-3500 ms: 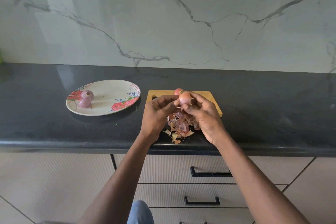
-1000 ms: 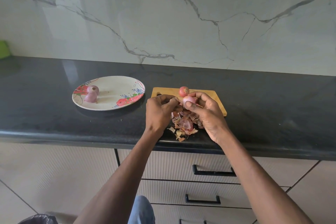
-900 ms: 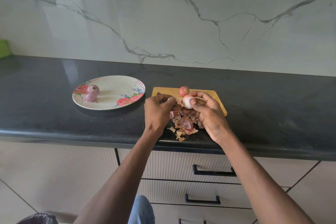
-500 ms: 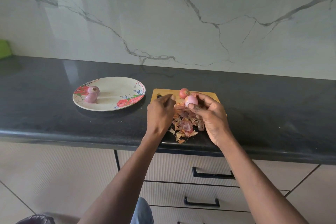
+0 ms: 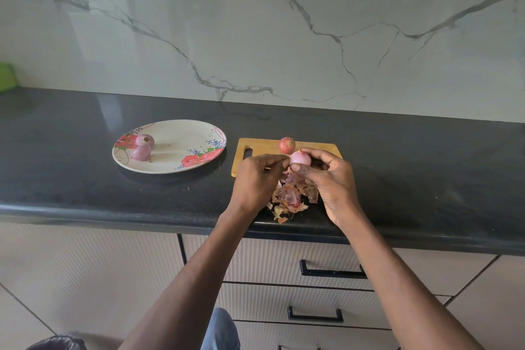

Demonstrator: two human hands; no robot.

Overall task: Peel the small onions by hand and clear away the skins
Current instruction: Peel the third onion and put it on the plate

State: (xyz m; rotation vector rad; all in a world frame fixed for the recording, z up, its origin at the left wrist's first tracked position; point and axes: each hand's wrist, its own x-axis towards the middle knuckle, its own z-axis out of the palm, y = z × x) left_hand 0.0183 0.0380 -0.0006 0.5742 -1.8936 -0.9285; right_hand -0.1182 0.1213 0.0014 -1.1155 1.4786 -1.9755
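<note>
1. The right hand (image 5: 329, 179) has its fingers and thumb curled round a small pale-pink onion (image 5: 300, 158), lifted just above the heap of skins (image 5: 289, 199). The left hand (image 5: 255, 179) is curled too, its fingertips pinched together right against the onion's left side. They seem to nip a bit of skin, though the scrap itself is too small to make out.

2. Risk at the hands: the onion looks largely bare and smooth, so a sharp tug from the left hand could roll it out of the right hand's grip. It is held near the bench's front edge, so a dropped onion could go over to the floor.

3. Risk with the skins: the heap sits near the bench's front edge (image 5: 170, 216), partly between the two wrists. The flakes look thin and dry. A sweep of a forearm or a careless gather could push some off, making the clearing-up harder.

4. An unpeeled onion (image 5: 287, 145) stands on the wooden cutting board (image 5: 264, 148) just behind the hands, close to the held one. A backward knock could set it rolling.

5. Two peeled onions (image 5: 144, 145) rest on the flowered plate (image 5: 176, 165), well to the left of the hands, touching each other. By my reading the job is about half done, skins uncleared.
</note>
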